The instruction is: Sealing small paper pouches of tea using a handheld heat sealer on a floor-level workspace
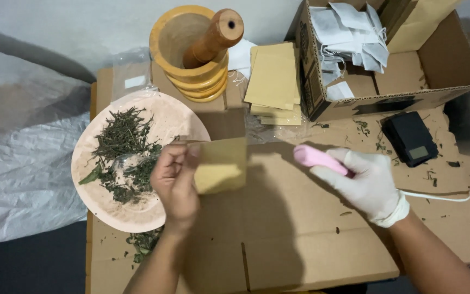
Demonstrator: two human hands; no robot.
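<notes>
Pouch (221,166): small, flat, tan paper, square-cut, pinched upright by left hand (176,182) fingers beside herb plate (183,122); pink tool (317,158) gripped by gloved right hand (368,185) over cardboard.

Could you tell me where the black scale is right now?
The black scale sits on the cardboard at the right, just below the open box, beyond the gloved right hand.

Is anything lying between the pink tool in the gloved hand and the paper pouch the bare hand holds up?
Nothing visible. Only bare cardboard lies between the pink tool in the gloved right hand and the paper pouch held by the left hand.
</notes>
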